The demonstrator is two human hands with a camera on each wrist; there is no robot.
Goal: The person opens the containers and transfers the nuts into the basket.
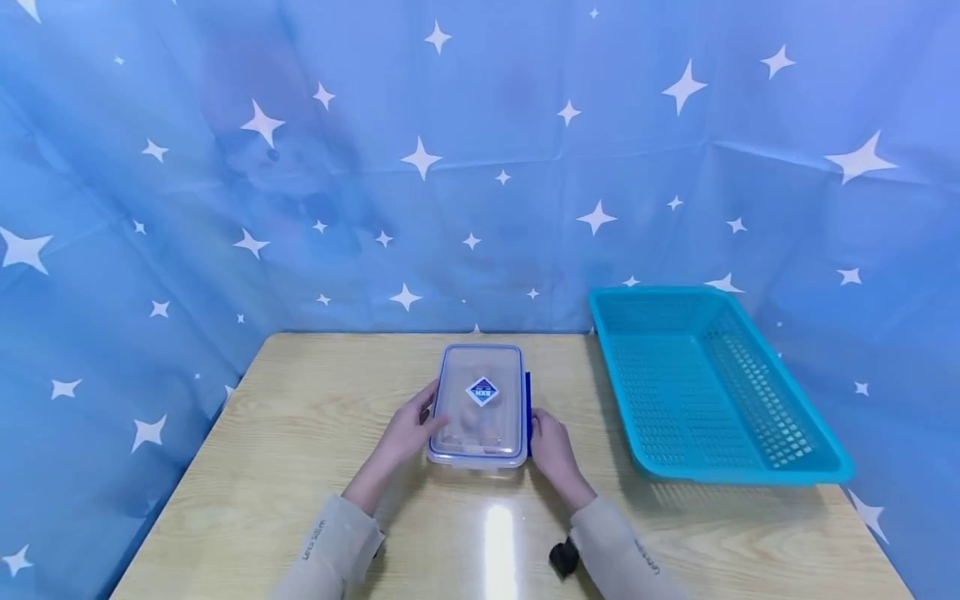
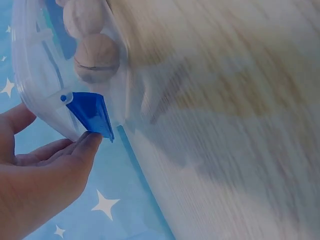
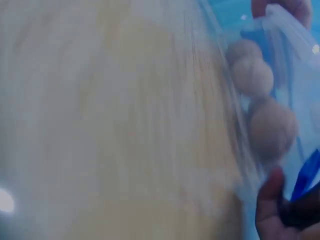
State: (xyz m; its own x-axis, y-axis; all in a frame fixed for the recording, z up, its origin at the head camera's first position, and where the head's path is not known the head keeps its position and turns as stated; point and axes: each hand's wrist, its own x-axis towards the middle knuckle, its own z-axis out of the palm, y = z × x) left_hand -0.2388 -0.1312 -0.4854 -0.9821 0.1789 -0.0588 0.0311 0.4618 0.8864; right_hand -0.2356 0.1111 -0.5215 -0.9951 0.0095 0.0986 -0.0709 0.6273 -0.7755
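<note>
A clear plastic food container [image 1: 468, 425] lies on the table, its lid edged in blue and marked with a diamond label [image 1: 482, 392]. Several round brown walnuts [image 2: 97, 57] show through its wall. My left hand [image 1: 408, 429] grips the left side, thumb over the lid's edge. In the left wrist view, its fingers touch a blue latch [image 2: 92, 112] that stands out from the wall. At the container's right side, my right hand [image 1: 551, 446] holds the near end of another blue latch [image 1: 528, 400], which sticks out too. The right wrist view shows that latch [image 3: 306, 175] beside the curled fingers.
A turquoise plastic basket [image 1: 626, 400] with perforated walls stands on the right of the wooden table [image 1: 315, 400]. Behind the table hangs a blue curtain [image 1: 480, 200] with white stars. A small black object [image 1: 564, 557] is by the right sleeve.
</note>
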